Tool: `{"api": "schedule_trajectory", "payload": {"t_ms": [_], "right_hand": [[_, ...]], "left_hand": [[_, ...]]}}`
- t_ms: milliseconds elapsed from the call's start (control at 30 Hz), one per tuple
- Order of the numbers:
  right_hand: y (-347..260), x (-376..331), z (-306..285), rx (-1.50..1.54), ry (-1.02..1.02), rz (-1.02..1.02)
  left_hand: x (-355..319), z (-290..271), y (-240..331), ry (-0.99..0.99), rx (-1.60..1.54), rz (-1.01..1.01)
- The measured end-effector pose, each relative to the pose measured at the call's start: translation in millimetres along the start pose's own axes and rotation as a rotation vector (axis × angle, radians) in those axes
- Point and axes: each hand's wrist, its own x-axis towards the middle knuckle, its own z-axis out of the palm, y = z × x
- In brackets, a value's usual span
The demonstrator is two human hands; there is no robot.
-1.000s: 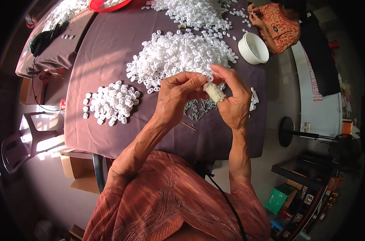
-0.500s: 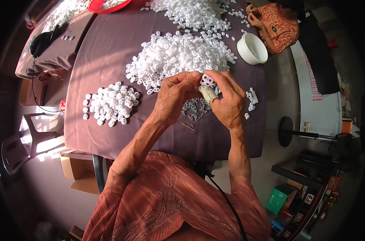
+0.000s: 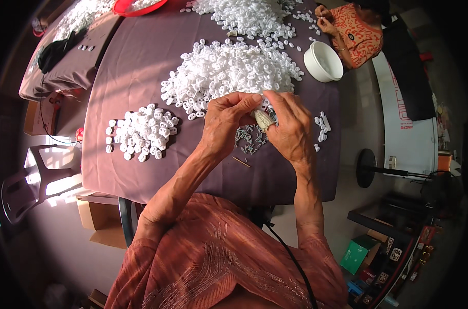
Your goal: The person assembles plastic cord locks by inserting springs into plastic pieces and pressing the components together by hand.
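My left hand (image 3: 223, 123) and my right hand (image 3: 291, 129) meet above the table, thumbs and fingers pinched together. Between them they hold a small white plastic piece, mostly hidden by the fingers. A pale cloth wrap (image 3: 264, 120) covers my right thumb. Just beneath my hands lies a scatter of small grey screws (image 3: 251, 140), with a thin wooden stick (image 3: 241, 162) nearer me. Beyond the hands spreads a large heap of small white plastic pieces (image 3: 229, 72), each with holes. To the left sits a smaller pile of white pieces (image 3: 147, 131).
Several white pieces (image 3: 322, 129) lie by the right edge of the brown tablecloth (image 3: 203, 177). A white tub (image 3: 321, 63) stands farther back, near a person in an orange top (image 3: 353, 36). Another white heap (image 3: 249, 15) and a red basin (image 3: 121, 9) are at the far side.
My fingers have closed in further over the white piece, which shows less now. The right hand has tilted and shifted slightly left; the left hand stays close to it.
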Motion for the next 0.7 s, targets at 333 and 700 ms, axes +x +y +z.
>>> {"api": "schedule_trajectory", "payload": {"t_ms": [333, 700], "right_hand": [[6, 0, 0, 0.03, -0.03, -0.058], [13, -2, 4, 0.017, -0.059, -0.055]], "left_hand": [[0, 0, -3, 0.012, -0.005, -0.014], [2, -5, -5, -0.031, -0.062, -0.046]]}}
